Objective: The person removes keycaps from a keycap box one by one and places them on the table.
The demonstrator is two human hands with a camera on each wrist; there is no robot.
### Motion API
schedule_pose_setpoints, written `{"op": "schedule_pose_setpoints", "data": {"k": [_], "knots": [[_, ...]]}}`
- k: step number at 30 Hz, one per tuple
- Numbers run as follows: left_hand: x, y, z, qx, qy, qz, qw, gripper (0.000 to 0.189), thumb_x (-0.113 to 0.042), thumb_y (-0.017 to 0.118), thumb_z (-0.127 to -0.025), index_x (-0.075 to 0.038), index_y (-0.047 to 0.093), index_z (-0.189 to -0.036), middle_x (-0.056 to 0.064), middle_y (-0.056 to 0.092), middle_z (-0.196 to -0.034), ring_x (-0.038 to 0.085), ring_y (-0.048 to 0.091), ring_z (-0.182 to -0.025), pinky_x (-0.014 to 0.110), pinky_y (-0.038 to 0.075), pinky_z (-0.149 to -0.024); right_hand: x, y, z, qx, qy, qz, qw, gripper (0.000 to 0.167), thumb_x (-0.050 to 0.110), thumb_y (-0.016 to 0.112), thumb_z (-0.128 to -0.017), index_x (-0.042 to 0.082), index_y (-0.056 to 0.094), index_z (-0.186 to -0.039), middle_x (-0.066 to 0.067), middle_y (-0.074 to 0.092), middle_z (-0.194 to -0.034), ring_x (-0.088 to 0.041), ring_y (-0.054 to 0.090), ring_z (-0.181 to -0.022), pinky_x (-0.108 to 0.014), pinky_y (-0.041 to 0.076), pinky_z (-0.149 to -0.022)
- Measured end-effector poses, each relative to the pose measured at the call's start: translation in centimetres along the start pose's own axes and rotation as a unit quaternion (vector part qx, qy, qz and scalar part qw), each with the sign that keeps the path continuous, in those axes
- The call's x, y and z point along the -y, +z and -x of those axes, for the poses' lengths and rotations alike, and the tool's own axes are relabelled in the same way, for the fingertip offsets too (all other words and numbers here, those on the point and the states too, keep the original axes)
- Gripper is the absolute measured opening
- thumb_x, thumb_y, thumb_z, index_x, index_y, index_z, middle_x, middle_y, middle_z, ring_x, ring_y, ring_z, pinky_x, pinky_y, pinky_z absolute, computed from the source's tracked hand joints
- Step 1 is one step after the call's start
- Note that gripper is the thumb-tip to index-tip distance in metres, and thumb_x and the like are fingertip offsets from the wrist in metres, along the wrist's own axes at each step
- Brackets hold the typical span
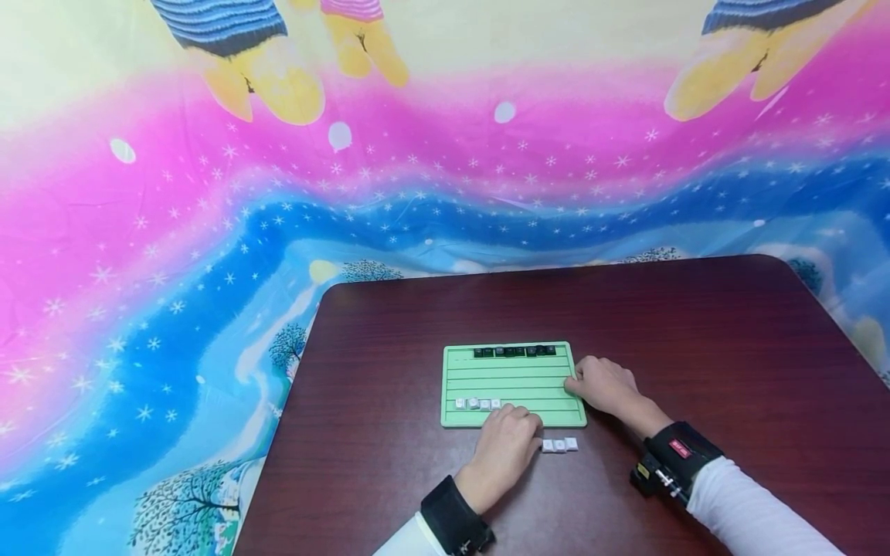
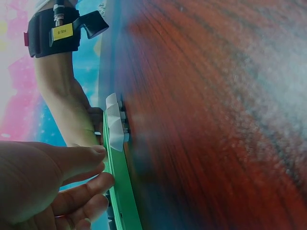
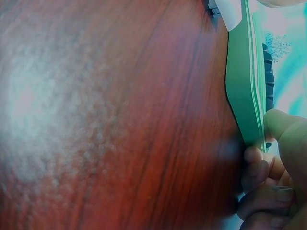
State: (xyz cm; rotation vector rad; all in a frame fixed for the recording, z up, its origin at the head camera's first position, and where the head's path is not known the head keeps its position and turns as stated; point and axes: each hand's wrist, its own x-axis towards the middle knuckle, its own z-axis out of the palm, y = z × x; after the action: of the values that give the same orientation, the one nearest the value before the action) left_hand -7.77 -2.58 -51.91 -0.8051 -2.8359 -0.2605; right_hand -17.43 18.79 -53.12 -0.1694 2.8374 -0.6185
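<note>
A light green ridged board (image 1: 511,384) lies flat on the table. Black keycaps (image 1: 514,351) line its far slot, and several white keycaps (image 1: 473,403) stand in a row in a near slot. My right hand (image 1: 610,386) pinches the board's right edge, thumb on top; the right wrist view shows the thumb and fingertips (image 3: 254,154) at that edge. My left hand (image 1: 506,445) reaches over the near edge, beside the end of the white row. In the left wrist view its thumb and fingers (image 2: 103,182) are bent close to the board; whether they hold a keycap is hidden.
Three loose white keycaps (image 1: 559,445) lie on the table in front of the board, just right of my left hand. The dark brown table (image 1: 375,347) extends around the board. Behind it hangs a printed pink and blue cloth (image 1: 445,154).
</note>
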Motion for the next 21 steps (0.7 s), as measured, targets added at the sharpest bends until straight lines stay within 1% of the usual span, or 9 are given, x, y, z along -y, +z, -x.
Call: {"op": "schedule_pose_setpoints", "data": {"k": [3, 9, 15, 21], "knots": [[0.07, -0.07, 0.08, -0.005, -0.003, 0.008, 1.0000, 0.011, -0.031, 0.080, -0.085, -0.023, 0.075, -0.091, -0.011, 0.070, -0.085, 0.007, 0.058, -0.076, 0.018, 0.038, -0.064, 0.00, 0.10, -0.01, 0.001, -0.003, -0.001, 1.0000, 0.045, 0.031, 0.064, -0.086, 0.021, 0.035, -0.054, 0.009, 0.026, -0.052, -0.010, 0.024, -0.050, -0.027, 0.021, -0.049], [0.32, -0.06, 0.17, -0.007, -0.015, 0.021, 0.9997, 0.014, -0.030, 0.080, -0.085, -0.022, 0.075, -0.096, -0.010, 0.073, -0.089, 0.007, 0.060, -0.079, 0.019, 0.045, -0.070, -0.08, 0.10, 0.04, -0.007, -0.008, 0.003, 0.9999, 0.045, 0.031, 0.063, -0.086, 0.021, 0.034, -0.054, 0.009, 0.025, -0.052, -0.010, 0.022, -0.051, -0.027, 0.019, -0.048], [0.52, -0.07, 0.21, -0.023, -0.007, 0.031, 0.9992, 0.015, -0.030, 0.080, -0.085, -0.021, 0.076, -0.096, -0.009, 0.073, -0.089, 0.008, 0.060, -0.080, 0.020, 0.046, -0.072, -0.08, 0.02, 0.11, -0.008, -0.011, 0.002, 0.9999, 0.045, 0.030, 0.063, -0.087, 0.021, 0.033, -0.054, 0.009, 0.024, -0.052, -0.010, 0.021, -0.051, -0.027, 0.017, -0.049], [0.83, -0.29, 0.16, -0.031, -0.010, 0.034, 0.9989, 0.020, -0.029, 0.080, -0.085, -0.018, 0.076, -0.102, -0.006, 0.074, -0.097, 0.009, 0.063, -0.087, 0.021, 0.049, -0.077, -0.08, 0.04, 0.10, -0.005, -0.008, 0.002, 1.0000, 0.045, 0.031, 0.063, -0.087, 0.021, 0.034, -0.054, 0.008, 0.024, -0.052, -0.010, 0.022, -0.050, -0.027, 0.018, -0.049]]}}
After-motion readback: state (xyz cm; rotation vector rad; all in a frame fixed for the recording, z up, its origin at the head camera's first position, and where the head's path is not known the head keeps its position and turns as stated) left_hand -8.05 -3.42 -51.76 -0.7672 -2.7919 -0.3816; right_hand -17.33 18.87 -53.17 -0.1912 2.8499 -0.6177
